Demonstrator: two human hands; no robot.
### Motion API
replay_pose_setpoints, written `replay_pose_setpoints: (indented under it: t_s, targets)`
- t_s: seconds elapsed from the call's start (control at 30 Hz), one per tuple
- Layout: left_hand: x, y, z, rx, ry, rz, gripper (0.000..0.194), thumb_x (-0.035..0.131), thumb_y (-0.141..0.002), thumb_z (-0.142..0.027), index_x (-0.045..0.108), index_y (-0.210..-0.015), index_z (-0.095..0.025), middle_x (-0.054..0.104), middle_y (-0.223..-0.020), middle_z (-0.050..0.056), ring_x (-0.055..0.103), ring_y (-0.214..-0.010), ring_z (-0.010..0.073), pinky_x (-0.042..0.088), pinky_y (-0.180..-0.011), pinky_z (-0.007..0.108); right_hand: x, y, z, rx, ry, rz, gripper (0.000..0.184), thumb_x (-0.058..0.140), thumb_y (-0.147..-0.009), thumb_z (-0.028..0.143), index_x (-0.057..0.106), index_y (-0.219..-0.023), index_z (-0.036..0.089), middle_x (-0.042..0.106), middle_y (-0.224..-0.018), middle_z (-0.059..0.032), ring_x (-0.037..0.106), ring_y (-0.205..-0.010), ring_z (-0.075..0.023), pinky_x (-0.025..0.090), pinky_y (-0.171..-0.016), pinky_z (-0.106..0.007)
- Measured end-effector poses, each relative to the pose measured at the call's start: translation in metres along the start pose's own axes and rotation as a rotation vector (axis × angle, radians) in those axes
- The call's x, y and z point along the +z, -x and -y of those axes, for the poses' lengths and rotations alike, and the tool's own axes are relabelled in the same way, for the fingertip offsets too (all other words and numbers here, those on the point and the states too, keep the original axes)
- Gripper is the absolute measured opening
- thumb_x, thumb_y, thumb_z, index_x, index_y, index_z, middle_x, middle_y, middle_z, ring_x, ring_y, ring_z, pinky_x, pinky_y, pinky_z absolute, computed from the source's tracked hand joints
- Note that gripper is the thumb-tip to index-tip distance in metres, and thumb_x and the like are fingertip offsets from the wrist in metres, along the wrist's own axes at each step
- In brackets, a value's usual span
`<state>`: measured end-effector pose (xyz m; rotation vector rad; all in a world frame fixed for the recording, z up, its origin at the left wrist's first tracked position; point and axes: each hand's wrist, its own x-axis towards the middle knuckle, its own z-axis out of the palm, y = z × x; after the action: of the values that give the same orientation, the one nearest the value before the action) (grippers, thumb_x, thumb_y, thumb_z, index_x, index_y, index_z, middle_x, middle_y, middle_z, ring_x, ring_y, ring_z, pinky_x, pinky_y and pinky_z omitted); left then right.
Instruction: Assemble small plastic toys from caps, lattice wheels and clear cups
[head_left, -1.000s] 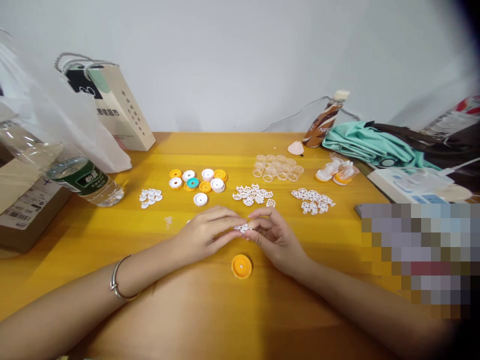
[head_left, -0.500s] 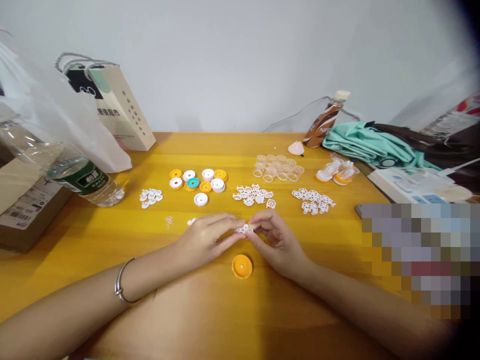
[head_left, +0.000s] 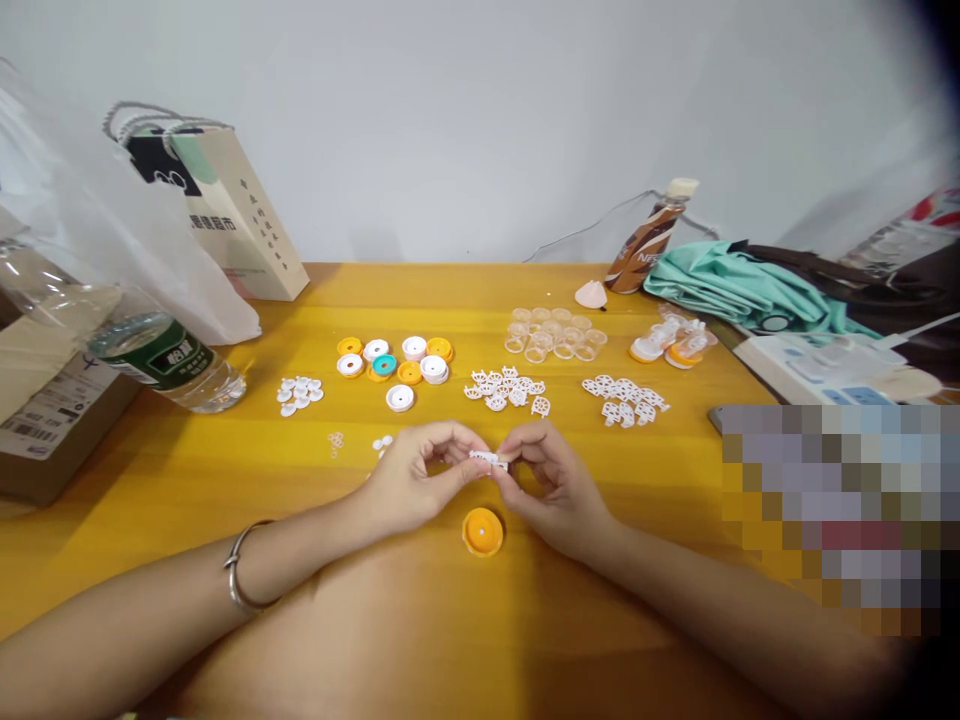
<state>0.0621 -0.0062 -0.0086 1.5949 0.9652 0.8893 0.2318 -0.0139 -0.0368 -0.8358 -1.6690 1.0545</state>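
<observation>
My left hand (head_left: pixel 421 472) and my right hand (head_left: pixel 553 487) meet over the middle of the table, both pinching a small white plastic part (head_left: pixel 489 460) from either side. Fingertips cover much of that part, so its exact shape is hard to make out. Just below it on the tabletop lies a round orange cap (head_left: pixel 482 532) with a small pale spot at its centre. Partly behind my left hand sit a few white discs (head_left: pixel 381 443). Beyond my fingers lies a group of white openwork plastic pieces (head_left: pixel 506 388).
White, orange and teal caps (head_left: pixel 400 398) lie at centre left, near white discs (head_left: pixel 299 393) and tiny clear rings (head_left: pixel 335 443). Clear cups (head_left: pixel 556 335), more white pieces (head_left: pixel 625 398) and clear-topped orange-based items (head_left: pixel 684 355) lie right. A water bottle (head_left: pixel 180 360) and power strip (head_left: pixel 814 370) flank them.
The white part has turned between my fingers and now shows a flatter edge. My left thumb and fingers have shifted and bowed apart more. The orange cap stays where it was.
</observation>
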Motion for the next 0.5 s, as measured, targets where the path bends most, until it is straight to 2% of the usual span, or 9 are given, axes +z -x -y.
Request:
replay_pose_setpoints:
  t_s: [0.07,0.2,0.3,0.4,0.5]
  targets:
    - [-0.002,0.0,-0.004,0.007,-0.029,0.004,0.014,0.059,-0.079,-0.025,0.06,-0.083,-0.012,0.066,-0.079,0.005,0.06,-0.071,0.0115,0.048,-0.067,0.022,-0.001,0.0,0.001,0.002,-0.007,0.011,0.018,0.054,-0.079,0.019,0.042,-0.091,0.025,0.052,-0.075,0.0016,0.051,-0.068,-0.0119,0.044,-0.066,-0.026]
    - [-0.02,-0.002,-0.017,0.048,-0.174,0.123,0.015,0.057,-0.081,-0.026,0.062,-0.087,-0.014,0.064,-0.081,0.004,0.058,-0.071,0.0105,0.046,-0.067,0.022,-0.008,-0.002,0.005,0.026,0.042,0.094,0.028,0.056,-0.079,0.023,0.036,-0.098,0.025,0.052,-0.079,0.0004,0.051,-0.072,-0.0125,0.043,-0.07,-0.028]
    - [-0.032,-0.001,-0.026,0.111,-0.333,0.268,0.016,0.055,-0.082,-0.026,0.064,-0.092,-0.018,0.062,-0.085,0.003,0.057,-0.074,0.0103,0.045,-0.07,0.023,-0.012,-0.004,0.009,0.031,0.25,0.265,0.045,0.07,-0.065,0.034,0.04,-0.096,0.022,0.051,-0.085,-0.0019,0.049,-0.077,-0.0149,0.042,-0.071,-0.03]
    - [-0.032,0.004,-0.03,0.109,-0.42,0.381,0.017,0.053,-0.084,-0.025,0.063,-0.096,-0.018,0.062,-0.088,0.003,0.057,-0.076,0.0102,0.045,-0.072,0.023,-0.012,-0.005,0.009,-0.023,0.504,0.441,0.058,0.076,-0.049,0.051,0.048,-0.088,0.018,0.05,-0.087,-0.0037,0.046,-0.078,-0.0183,0.039,-0.071,-0.033]
    - [-0.026,0.008,-0.029,0.089,-0.446,0.396,0.016,0.053,-0.084,-0.025,0.058,-0.097,-0.017,0.063,-0.086,0.001,0.058,-0.076,0.0097,0.046,-0.071,0.022,-0.01,-0.005,0.006,-0.072,0.656,0.51,0.051,0.072,-0.055,0.053,0.052,-0.084,0.017,0.05,-0.087,-0.0053,0.044,-0.08,-0.0197,0.037,-0.071,-0.034]
